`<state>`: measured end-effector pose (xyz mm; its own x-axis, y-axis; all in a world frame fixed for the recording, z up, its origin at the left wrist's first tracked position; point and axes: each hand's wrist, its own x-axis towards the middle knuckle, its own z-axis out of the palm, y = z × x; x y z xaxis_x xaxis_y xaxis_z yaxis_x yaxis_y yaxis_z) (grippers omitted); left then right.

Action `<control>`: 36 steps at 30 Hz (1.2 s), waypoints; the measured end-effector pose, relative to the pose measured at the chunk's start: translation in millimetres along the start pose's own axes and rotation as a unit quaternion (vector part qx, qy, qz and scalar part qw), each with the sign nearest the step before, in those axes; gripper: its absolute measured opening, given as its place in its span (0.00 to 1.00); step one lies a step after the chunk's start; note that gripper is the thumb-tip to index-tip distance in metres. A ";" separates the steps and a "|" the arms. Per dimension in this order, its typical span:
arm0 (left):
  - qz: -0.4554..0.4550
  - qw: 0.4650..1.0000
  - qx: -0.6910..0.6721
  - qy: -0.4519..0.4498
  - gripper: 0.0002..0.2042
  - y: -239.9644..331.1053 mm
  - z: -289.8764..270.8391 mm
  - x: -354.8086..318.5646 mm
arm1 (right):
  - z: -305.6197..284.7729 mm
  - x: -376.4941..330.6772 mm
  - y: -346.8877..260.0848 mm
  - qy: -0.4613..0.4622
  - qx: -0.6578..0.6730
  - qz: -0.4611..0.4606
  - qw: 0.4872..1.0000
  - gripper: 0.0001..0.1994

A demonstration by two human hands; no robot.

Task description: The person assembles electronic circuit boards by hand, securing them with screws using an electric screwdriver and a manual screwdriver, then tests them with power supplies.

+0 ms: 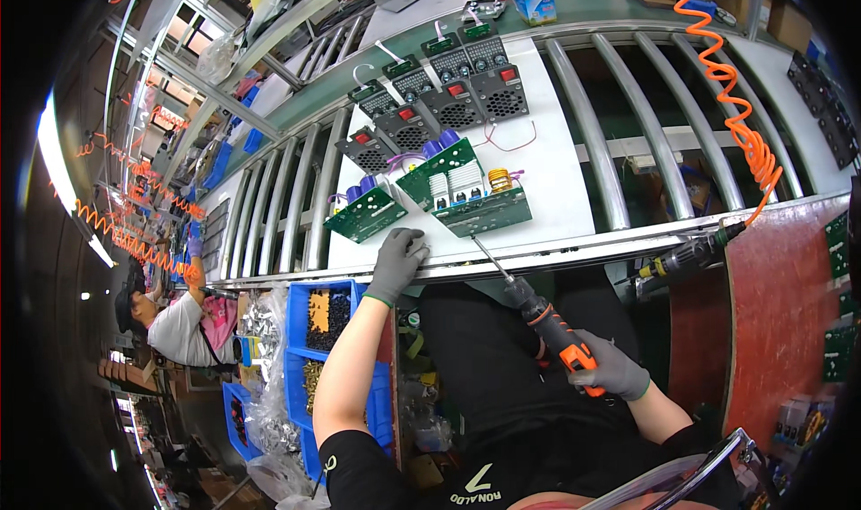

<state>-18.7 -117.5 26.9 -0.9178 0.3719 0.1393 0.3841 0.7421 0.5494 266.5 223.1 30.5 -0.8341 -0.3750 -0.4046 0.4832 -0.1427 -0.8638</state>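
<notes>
My right hand (612, 366), in a grey glove, grips a black and orange electric screwdriver (558, 332). Its long bit points up and left, with the tip close to the lower edge of a green circuit board (484, 216). That board carries purple capacitors, pale heat sinks and a yellow coil. My left hand (397, 263), also gloved in grey, rests at the front edge of the white work board (560, 191), its fingers curled together; what they hold, if anything, is hidden. Just beyond it lies a smaller green circuit board (366, 214) with purple capacitors.
Several black metal power supply cases (453, 106) with red switches stand behind the circuit boards. Metal rollers (587, 133) flank the work board. Blue bins (300, 331) of screws sit at left. A second power driver (686, 257) hangs from an orange coiled hose (758, 156). A co-worker (193, 326) is far left.
</notes>
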 end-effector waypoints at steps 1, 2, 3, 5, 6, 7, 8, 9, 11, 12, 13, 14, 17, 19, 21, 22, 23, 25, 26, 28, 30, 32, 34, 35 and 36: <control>0.020 0.999 0.003 -0.033 0.13 -3.2 -1.5 2.0 | -0.6 -0.6 -0.4 0.002 0.014 0.017 1.000 0.35; 0.029 0.999 0.007 -0.032 0.13 -6.3 -2.9 3.6 | -1.0 -1.4 -0.2 0.001 0.013 0.002 1.000 0.35; 0.038 0.997 0.029 -0.055 0.12 -8.9 -4.0 5.1 | -1.3 -2.1 0.1 0.005 0.010 -0.001 1.000 0.35; 0.048 0.995 0.051 -0.076 0.11 -10.7 -4.6 6.4 | -2.1 -3.0 0.9 0.010 0.007 -0.006 1.000 0.35; 0.060 0.994 0.067 -0.061 0.10 -9.8 -4.5 6.7 | -2.6 -2.9 0.4 0.009 0.019 0.002 1.000 0.36; 0.074 0.992 0.083 -0.051 0.09 -6.5 -4.5 5.7 | -2.9 -3.7 1.0 0.011 0.031 0.021 0.999 0.36; 0.079 0.992 0.084 -0.046 0.09 -1.9 -4.9 4.1 | -3.1 -4.0 0.6 0.013 0.034 0.006 0.999 0.36; 0.026 0.999 0.033 -0.028 0.08 4.2 -6.5 1.1 | -3.8 -4.1 0.3 0.017 0.011 0.003 1.000 0.36; -0.005 0.999 -0.031 0.005 0.08 20.8 -10.7 -3.9 | -5.3 -7.2 -1.4 0.034 -0.007 -0.001 0.999 0.37; -0.014 0.998 -0.067 -0.006 0.07 30.2 -15.6 -6.8 | -5.8 -9.4 -2.2 0.037 -0.013 0.001 0.999 0.37; -0.055 0.993 -0.104 -0.033 0.07 39.6 -20.6 -9.3 | -5.9 -10.9 -3.7 0.042 -0.013 0.025 0.999 0.36; -0.062 0.978 -0.196 -0.034 0.06 50.2 -24.2 -12.7 | -6.0 -13.2 -4.8 0.049 -0.012 0.005 0.999 0.36; -0.113 0.941 -0.314 -0.060 0.06 78.4 -34.0 -19.2 | -5.3 -16.7 -8.9 0.092 -0.018 -0.014 0.996 0.34; -0.124 0.896 -0.423 -0.048 0.09 94.0 -31.4 -21.2 | -5.9 -15.2 -10.9 0.103 0.022 0.011 0.994 0.32; -0.126 0.884 -0.446 -0.058 0.14 103.8 -29.6 -20.4 | -6.5 -13.0 -12.2 0.107 0.034 -0.014 0.994 0.31; -0.126 0.873 -0.467 -0.060 0.15 107.2 -27.9 -20.7 | -7.0 -11.9 -12.5 0.111 0.037 -0.027 0.993 0.31; -0.121 0.860 -0.492 -0.067 0.16 109.5 -26.5 -20.7 | -7.7 -11.8 -12.7 0.119 0.042 -0.021 0.992 0.31; -0.108 0.868 -0.482 -0.054 0.16 111.4 -25.2 -19.5 | -9.4 -12.4 -12.7 0.119 0.040 -0.040 0.991 0.32; -0.102 0.878 -0.465 -0.056 0.15 111.5 -25.2 -18.2 | -10.3 -13.2 -12.2 0.122 0.042 -0.023 0.991 0.32; -0.105 0.902 -0.417 -0.033 0.13 111.2 -25.4 -11.4 | -11.5 -13.9 -11.6 0.122 0.039 -0.035 0.991 0.32; 0.043 0.933 -0.357 0.014 0.12 112.7 -24.5 -1.1 | -12.4 -13.4 -10.8 0.123 0.036 -0.031 0.991 0.32; 0.076 0.939 -0.331 0.048 0.12 117.3 -23.3 9.3 | -12.8 -10.7 -9.8 0.120 0.014 -0.020 0.992 0.32; 0.040 0.911 -0.411 -0.003 0.13 124.9 -23.3 19.6 | -12.8 -7.7 -8.6 0.111 0.020 -0.033 0.993 0.32; 0.041 0.911 -0.411 -0.004 0.13 129.7 -23.2 24.5 | -12.9 -6.3 -7.7 0.104 0.030 -0.015 0.994 0.33; 0.049 0.917 -0.395 -0.003 0.12 134.6 -22.5 29.5 | -12.9 -4.8 -7.0 0.105 0.027 -0.030 0.994 0.33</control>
<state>3.7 -19.1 123.5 -0.8814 0.4201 0.2159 0.2686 0.0699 0.9607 263.7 237.8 34.5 -0.8966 -0.1653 -0.4110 0.4391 -0.2104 -0.8734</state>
